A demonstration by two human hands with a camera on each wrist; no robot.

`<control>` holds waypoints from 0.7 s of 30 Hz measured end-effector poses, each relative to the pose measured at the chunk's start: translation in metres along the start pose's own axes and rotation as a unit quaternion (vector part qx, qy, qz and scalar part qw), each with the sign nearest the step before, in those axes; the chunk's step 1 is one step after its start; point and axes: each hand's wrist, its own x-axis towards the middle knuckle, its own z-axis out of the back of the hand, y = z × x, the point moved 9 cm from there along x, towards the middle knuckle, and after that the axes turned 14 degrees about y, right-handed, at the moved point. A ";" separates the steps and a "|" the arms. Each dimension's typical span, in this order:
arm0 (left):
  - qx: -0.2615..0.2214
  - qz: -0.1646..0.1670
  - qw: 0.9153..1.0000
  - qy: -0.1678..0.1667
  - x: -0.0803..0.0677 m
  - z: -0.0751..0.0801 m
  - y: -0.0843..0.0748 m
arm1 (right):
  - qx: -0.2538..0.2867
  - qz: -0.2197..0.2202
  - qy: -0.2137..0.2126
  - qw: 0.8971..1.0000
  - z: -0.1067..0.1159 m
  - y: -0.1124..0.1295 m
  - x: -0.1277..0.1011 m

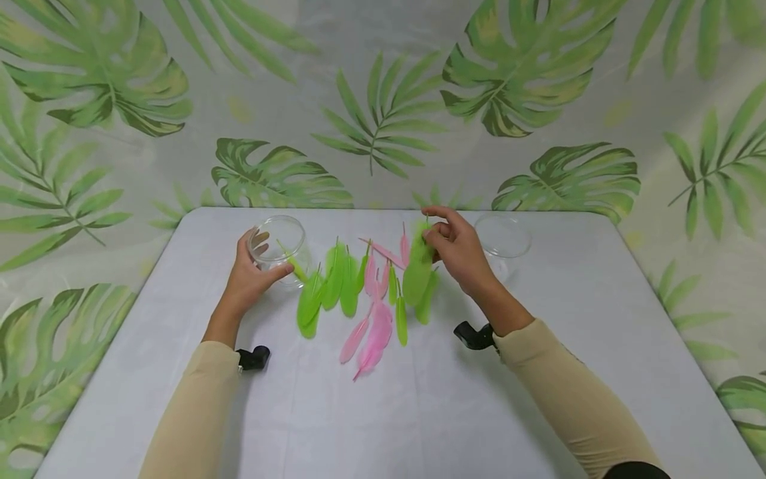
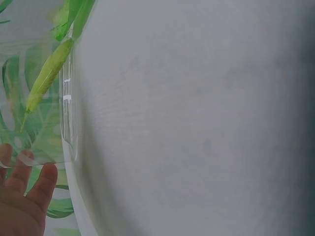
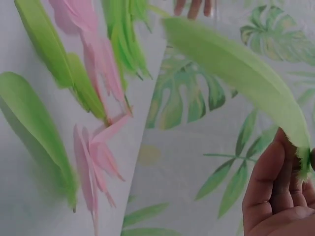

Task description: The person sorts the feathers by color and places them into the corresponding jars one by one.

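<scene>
My left hand (image 1: pixel 248 283) holds a clear round jar (image 1: pixel 301 251) at the left, thumb in front and fingers around its far left side. A yellow-green feather (image 2: pixel 47 78) leans inside this jar, seen through its wall in the left wrist view. My right hand (image 1: pixel 463 256) pinches a broad light-green feather (image 3: pixel 236 71) by its quill end, raised above the table with the vane hanging down. Between the hands lie several green feathers (image 1: pixel 334 273) and several pink feathers (image 1: pixel 378 332), some overlapping.
A second clear jar (image 1: pixel 509 247) stands behind my right hand, partly hidden by it. The table is covered with a white cloth (image 1: pixel 359 426). A leaf-printed curtain (image 1: pixel 395 40) hangs behind its far edge. Black wrist cameras (image 1: pixel 474 335) sit under both wrists.
</scene>
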 end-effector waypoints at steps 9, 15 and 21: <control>0.003 -0.014 1.000 -0.013 -0.001 0.000 -0.005 | 0.019 -0.002 -0.028 0.999 0.006 -0.005 0.001; 0.004 -0.016 1.000 -0.013 0.000 0.000 -0.004 | 0.056 -0.003 -0.022 0.998 0.006 -0.002 0.002; 0.006 -0.015 1.000 -0.012 0.001 0.000 -0.003 | 0.091 0.015 -0.011 0.996 0.007 0.007 0.005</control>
